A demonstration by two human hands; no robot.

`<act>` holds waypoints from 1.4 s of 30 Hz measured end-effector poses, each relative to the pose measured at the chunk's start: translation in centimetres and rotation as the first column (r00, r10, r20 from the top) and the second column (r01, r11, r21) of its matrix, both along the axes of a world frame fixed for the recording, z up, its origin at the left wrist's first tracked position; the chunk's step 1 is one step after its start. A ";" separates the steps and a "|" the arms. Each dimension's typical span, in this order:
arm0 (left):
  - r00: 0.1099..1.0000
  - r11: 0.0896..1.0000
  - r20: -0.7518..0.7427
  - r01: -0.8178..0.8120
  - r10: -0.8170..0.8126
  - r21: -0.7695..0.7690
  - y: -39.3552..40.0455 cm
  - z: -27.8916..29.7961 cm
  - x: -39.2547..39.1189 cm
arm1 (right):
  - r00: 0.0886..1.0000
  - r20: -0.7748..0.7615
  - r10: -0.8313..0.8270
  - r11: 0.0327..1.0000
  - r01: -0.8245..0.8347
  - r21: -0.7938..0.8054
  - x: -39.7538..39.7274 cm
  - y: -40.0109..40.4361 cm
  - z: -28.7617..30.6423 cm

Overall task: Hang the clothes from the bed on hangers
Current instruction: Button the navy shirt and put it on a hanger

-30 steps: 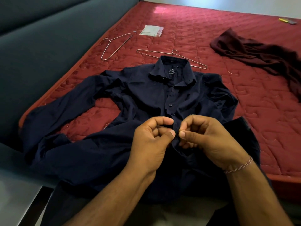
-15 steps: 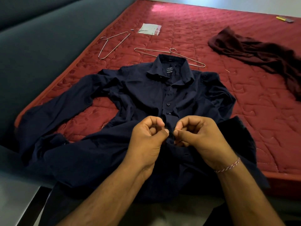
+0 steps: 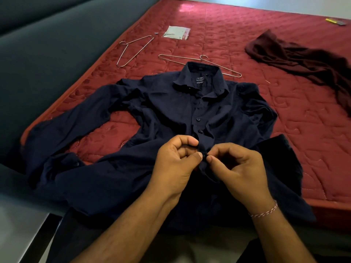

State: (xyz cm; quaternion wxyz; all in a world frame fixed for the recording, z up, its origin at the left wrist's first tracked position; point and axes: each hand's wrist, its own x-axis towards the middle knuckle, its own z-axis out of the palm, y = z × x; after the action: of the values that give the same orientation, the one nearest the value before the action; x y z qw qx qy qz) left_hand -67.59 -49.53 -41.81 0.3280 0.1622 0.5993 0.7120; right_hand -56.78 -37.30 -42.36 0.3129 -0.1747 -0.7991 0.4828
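A dark navy shirt (image 3: 167,111) lies face up on the red mattress (image 3: 237,35), collar away from me, sleeves spread. My left hand (image 3: 174,164) and my right hand (image 3: 239,168) both pinch the shirt's button placket at mid-chest, fingertips almost touching. Two buttons above my hands are fastened. One wire hanger (image 3: 216,65) lies just beyond the collar, partly under it. A second wire hanger (image 3: 133,50) lies further left. A crumpled maroon garment (image 3: 303,57) sits at the right of the bed.
A grey padded bed frame (image 3: 57,54) runs along the left side. A small clear packet (image 3: 176,32) lies near the far hanger. A yellow object (image 3: 334,21) rests at the far right corner. The mattress's near edge (image 3: 332,209) is by my right forearm.
My hands stay at the placket, still pinching the fabric, and have shifted slightly. The view has tilted a little, so the bed sits lower in frame.
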 end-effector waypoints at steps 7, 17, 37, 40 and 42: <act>0.966 0.998 -0.258 -0.039 0.025 -0.052 -1.0 0.6 -0.1 | 0.989 -0.010 0.148 0.921 -0.141 -0.363 -0.6 1.5 1.6; 0.205 0.939 -0.927 -0.075 -0.315 -0.336 -6.4 -2.8 -3.5 | 0.979 0.067 0.193 0.965 -0.202 0.167 3.7 3.6 2.7; 0.285 0.689 -0.951 -0.714 0.121 -0.126 13.0 31.9 -25.4 | 0.872 -0.082 -0.483 0.732 0.454 0.507 -15.9 21.8 32.0; 0.257 0.721 -0.742 -0.561 0.619 0.407 14.6 41.8 -24.2 | 0.634 -0.564 -0.530 0.416 0.773 0.479 -16.8 20.7 40.8; 0.233 0.683 -0.667 -0.468 0.707 0.560 13.9 45.4 -23.4 | 0.614 -0.704 -0.357 0.332 0.788 0.519 -16.0 20.7 44.0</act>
State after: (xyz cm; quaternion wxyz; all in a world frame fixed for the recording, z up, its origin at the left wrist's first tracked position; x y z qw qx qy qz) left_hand -91.00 -35.60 3.60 -0.3285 0.2875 0.6000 0.6703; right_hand -72.75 -16.55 1.68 0.6918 -0.1736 -0.6989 -0.0532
